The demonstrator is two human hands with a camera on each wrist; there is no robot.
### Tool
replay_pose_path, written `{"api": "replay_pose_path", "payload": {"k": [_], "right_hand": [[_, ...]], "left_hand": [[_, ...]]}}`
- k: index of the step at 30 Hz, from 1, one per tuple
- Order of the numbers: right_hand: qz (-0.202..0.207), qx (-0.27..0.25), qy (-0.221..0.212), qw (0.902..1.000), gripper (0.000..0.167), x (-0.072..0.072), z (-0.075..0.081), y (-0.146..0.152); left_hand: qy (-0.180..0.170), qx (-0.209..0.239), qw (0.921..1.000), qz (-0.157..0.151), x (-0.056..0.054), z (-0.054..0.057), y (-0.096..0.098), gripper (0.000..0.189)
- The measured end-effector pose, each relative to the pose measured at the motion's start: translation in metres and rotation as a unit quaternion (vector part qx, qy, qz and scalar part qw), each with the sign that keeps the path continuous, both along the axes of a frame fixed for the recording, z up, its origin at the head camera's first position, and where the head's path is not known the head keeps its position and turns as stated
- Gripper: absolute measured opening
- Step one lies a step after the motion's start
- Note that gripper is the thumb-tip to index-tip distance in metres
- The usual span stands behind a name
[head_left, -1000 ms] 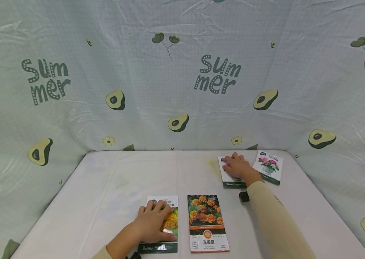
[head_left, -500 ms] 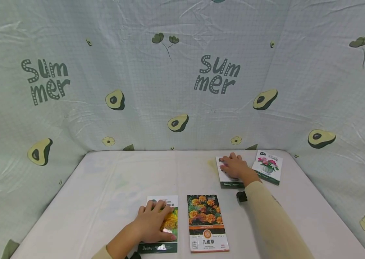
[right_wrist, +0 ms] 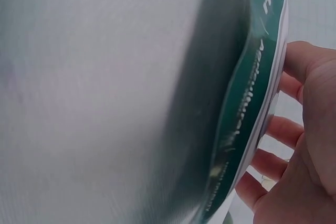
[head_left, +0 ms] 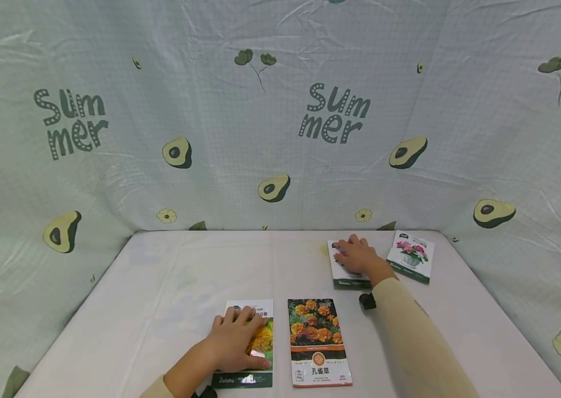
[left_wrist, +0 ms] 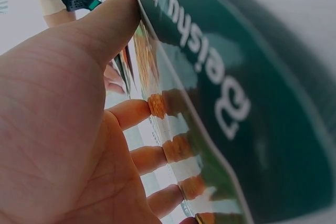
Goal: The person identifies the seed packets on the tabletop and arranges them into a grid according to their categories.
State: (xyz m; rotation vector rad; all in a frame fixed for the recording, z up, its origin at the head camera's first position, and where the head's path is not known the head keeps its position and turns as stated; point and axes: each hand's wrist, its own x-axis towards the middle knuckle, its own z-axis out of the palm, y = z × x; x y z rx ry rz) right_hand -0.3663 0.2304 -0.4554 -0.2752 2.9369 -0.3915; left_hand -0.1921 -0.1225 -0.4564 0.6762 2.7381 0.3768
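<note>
My left hand (head_left: 235, 341) rests with spread fingers on a seed packet (head_left: 262, 338) with yellow flowers and a dark green bottom band. In the left wrist view its fingertips and thumb touch the glossy face of that packet (left_wrist: 236, 77). At the back right, my right hand (head_left: 360, 256) lies across a white seed packet (head_left: 352, 283) and covers most of its picture. The right wrist view has the green lower edge of this packet (right_wrist: 247, 103) on the table, with the fingertips against its face.
An orange marigold seed packet (head_left: 316, 342) lies just right of the left hand's packet. In the back right corner is a white packet (head_left: 412, 257) with pink flowers. The white table (head_left: 185, 276) ends at a printed curtain (head_left: 220, 138).
My right hand and the white packet beneath it have slid a little to the left, widening the gap to the pink-flower packet. The left hand stays in place.
</note>
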Motion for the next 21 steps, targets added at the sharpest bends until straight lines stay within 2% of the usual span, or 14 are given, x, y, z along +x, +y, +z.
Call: {"api": "replay_pose_path", "payload": {"k": [8, 15, 21], "right_hand": [[-0.007, 0.002, 0.007, 1.0, 0.052, -0.002, -0.005, -0.007], [-0.005, -0.001, 0.012, 0.9999, 0.045, -0.001, -0.004, -0.014], [-0.001, 0.015, 0.013, 0.9998, 0.049, -0.006, -0.009, -0.018]], "left_hand": [[0.003, -0.001, 1.0, 0.001, -0.001, -0.001, 0.0, 0.085], [0.003, -0.011, 0.9999, 0.005, -0.001, 0.0, 0.0, 0.086], [0.003, -0.01, 0.9999, 0.005, -0.001, -0.001, 0.0, 0.086]]}}
